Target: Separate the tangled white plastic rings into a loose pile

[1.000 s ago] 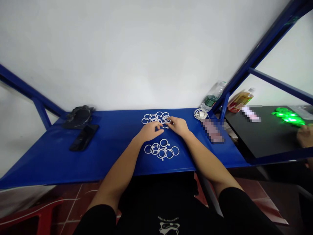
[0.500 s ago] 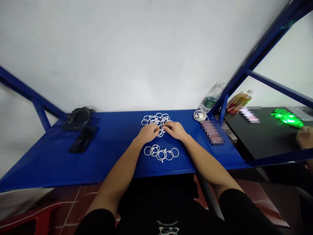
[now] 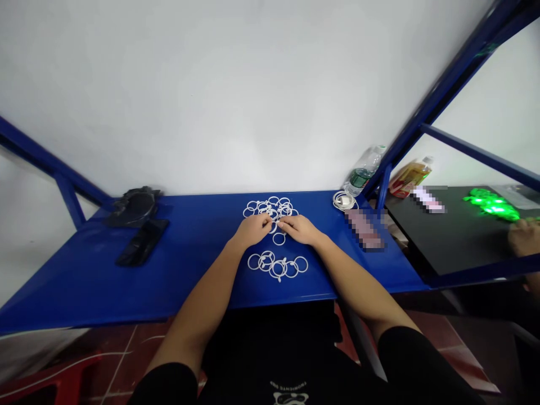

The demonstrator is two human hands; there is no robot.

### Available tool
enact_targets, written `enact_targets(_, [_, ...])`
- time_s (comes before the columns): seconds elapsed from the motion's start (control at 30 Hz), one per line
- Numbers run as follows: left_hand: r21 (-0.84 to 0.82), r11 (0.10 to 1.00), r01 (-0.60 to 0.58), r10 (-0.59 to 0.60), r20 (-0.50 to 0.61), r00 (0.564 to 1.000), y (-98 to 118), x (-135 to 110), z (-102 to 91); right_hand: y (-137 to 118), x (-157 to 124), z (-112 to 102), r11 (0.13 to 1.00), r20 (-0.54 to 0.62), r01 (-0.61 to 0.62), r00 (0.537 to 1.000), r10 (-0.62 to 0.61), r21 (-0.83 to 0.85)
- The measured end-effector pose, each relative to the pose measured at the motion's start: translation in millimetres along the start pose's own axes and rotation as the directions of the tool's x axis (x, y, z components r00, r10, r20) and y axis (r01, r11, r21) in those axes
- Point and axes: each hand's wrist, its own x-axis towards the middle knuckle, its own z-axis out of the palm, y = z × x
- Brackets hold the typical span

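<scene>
On the blue table (image 3: 189, 264) lie two groups of white plastic rings. The far pile (image 3: 270, 206) lies near the wall, and a near row of several rings (image 3: 278, 264) lies close to the front edge. My left hand (image 3: 252, 229) and my right hand (image 3: 300, 229) meet between the two groups, fingertips pinched together on one white ring (image 3: 278, 237) that hangs just below them.
A black pouch (image 3: 142, 242) and a dark bundle (image 3: 134, 205) sit at the left. A coiled white cable (image 3: 343, 199) and a water bottle (image 3: 363, 169) stand at the back right. Another person's hand (image 3: 523, 236) rests on the black table (image 3: 455, 242) beside green lights (image 3: 491, 203).
Both hands have drawn back from the far pile towards me, bringing one ring with them; it now shows between the two groups.
</scene>
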Motion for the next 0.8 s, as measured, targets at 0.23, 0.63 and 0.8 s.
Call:
enact_targets(0.23, [0.010, 1.000, -0.009, 0.010, -0.171, 0.985, 5.9, 0.3, 5.0, -2.9, 0.3, 2.2, 0.995, -0.044, -0.062, 0.997, 0.065, 0.078])
enact_targets(0.63, [-0.013, 0.980, -0.197, 0.193, -0.160, 0.968, 13.5, -2.3, 7.3, 4.9, -0.1, 3.1, 0.999, -0.088, -0.001, 0.996, 0.005, 0.052])
enact_targets(0.8, [-0.044, 0.977, -0.210, 0.201, -0.151, 0.968, 14.3, -2.2, 8.2, 6.0, -0.3, 3.8, 0.998, -0.102, 0.042, 0.994, -0.037, 0.039])
